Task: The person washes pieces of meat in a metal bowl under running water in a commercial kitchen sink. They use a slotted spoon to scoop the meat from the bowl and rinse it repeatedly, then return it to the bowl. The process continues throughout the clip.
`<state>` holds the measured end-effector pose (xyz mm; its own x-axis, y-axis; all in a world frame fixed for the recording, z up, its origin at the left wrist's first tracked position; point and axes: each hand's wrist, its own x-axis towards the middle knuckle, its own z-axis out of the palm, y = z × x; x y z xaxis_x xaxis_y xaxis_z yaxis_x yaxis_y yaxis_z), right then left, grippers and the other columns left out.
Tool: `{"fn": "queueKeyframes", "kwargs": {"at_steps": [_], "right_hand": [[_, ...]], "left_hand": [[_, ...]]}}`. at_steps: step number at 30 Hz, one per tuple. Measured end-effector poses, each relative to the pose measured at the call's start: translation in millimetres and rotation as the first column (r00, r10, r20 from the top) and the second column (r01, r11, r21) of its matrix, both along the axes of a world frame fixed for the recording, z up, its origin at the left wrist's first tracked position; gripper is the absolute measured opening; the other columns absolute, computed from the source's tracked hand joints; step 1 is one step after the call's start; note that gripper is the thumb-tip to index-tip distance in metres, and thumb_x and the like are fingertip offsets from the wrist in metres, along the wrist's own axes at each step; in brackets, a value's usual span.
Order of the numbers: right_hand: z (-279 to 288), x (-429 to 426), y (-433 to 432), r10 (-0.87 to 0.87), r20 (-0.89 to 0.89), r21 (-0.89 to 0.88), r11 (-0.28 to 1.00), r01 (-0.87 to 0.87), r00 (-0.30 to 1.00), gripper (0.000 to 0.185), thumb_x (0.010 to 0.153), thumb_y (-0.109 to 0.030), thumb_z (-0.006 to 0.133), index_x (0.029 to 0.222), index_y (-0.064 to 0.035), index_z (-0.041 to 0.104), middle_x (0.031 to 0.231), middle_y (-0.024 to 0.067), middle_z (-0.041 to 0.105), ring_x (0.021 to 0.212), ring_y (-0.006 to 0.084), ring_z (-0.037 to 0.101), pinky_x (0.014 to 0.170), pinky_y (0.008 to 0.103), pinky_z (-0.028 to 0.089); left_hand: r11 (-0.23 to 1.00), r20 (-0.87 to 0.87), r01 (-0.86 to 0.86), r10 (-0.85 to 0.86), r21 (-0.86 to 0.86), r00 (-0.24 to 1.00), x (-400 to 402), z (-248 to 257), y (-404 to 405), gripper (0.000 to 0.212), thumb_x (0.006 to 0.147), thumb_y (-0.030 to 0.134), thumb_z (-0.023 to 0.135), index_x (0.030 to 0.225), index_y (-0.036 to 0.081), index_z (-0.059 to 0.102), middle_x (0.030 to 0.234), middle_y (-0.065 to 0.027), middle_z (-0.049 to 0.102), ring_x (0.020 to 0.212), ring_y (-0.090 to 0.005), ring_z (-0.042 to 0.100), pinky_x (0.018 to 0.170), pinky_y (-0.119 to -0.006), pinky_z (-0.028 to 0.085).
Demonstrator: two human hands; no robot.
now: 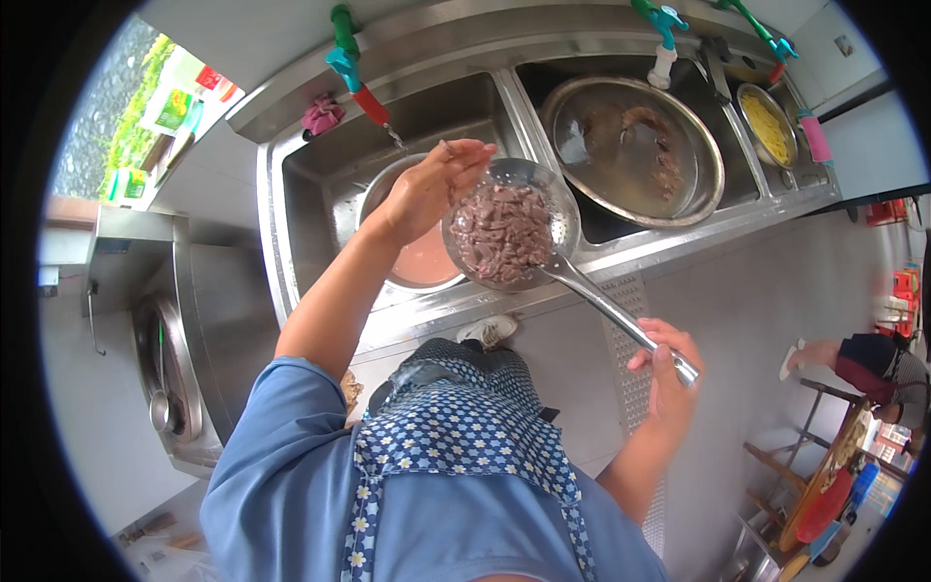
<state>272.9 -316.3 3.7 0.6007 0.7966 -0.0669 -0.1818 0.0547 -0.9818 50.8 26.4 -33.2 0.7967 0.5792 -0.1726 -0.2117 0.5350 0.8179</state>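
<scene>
A perforated metal skimmer [564, 211] is heaped with wet, dark sliced meat [502, 231]. My right hand [668, 364] grips its long metal handle near the end. My left hand [440, 178] holds nothing, its fingers stretched out at the skimmer's left edge beside the meat; whether they touch the rim is unclear. Partly under that hand and the skimmer, a round metal basin [369, 190] of cloudy pinkish liquid [423, 260] sits in the left sink [320, 171]. Water runs from the red-ended tap [371, 104] behind it.
A large basin [716, 171] of murky water with brownish pieces fills much of the middle sink. Yellow shreds [767, 129] fill a bowl at the right. A pink cloth [322, 115] lies on the back ledge. Another person [884, 371] is by a wooden table [818, 476] at far right.
</scene>
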Motion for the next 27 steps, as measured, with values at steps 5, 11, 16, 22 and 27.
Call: {"fn": "queueKeyframes", "kwargs": {"at_steps": [5,11,16,22,27], "right_hand": [[-1,0,1,0.009,0.004,0.005,1.0,-0.009,1.0,0.027,0.092,-0.021,0.072,0.1,0.0034,0.066,0.115,0.0245,0.065,0.064,0.0193,0.066,0.06,0.0287,0.053],[-3,2,-1,0.01,-0.007,0.008,1.0,-0.01,1.0,0.027,0.091,-0.021,0.072,0.1,0.0035,0.065,0.115,0.0248,0.065,0.063,0.0192,0.066,0.06,0.0287,0.053],[-3,-1,-2,0.002,0.002,0.003,1.0,-0.002,1.0,0.028,0.091,-0.021,0.073,0.1,0.0038,0.065,0.114,0.0245,0.065,0.064,0.0194,0.066,0.059,0.0288,0.053],[-2,0,0,0.023,0.014,0.021,0.999,-0.023,1.0,0.028,0.091,-0.021,0.073,0.101,0.0041,0.065,0.114,0.0242,0.066,0.065,0.0197,0.067,0.06,0.0292,0.054],[3,0,6,0.056,0.043,-0.005,0.998,-0.055,0.998,0.027,0.089,-0.018,0.074,0.101,0.0044,0.066,0.116,0.0248,0.066,0.067,0.0194,0.068,0.063,0.0297,0.056]], "left_hand": [[0.975,0.152,0.013,0.022,-0.223,0.988,-2,6,-2,0.051,0.102,0.027,0.044,0.145,0.0,0.04,0.153,-0.0223,0.039,0.139,-0.0269,0.043,0.116,-0.038,0.033],[0.998,0.132,-0.058,0.061,-0.023,0.989,-1,11,-15,0.051,0.095,0.008,0.042,0.145,-0.001,0.039,0.154,-0.0197,0.038,0.144,-0.0278,0.036,0.118,-0.039,0.03],[0.84,-0.155,-0.269,0.379,0.471,0.912,-26,-27,7,0.044,0.086,-0.005,0.041,0.129,0.0,0.052,0.124,-0.0145,0.06,0.114,-0.0215,0.057,0.1,-0.034,0.045],[0.667,-0.806,0.455,0.458,0.59,0.374,-84,-195,43,0.04,0.091,0.028,0.062,0.121,0.002,0.061,0.121,-0.0216,0.064,0.119,-0.0348,0.058,0.099,-0.044,0.047],[0.748,-0.864,0.514,0.503,0.421,-0.024,-86,-308,34,0.061,0.087,0.045,0.062,0.136,0.009,0.054,0.15,-0.0235,0.037,0.136,-0.0469,0.035,0.111,-0.054,0.035]]}}
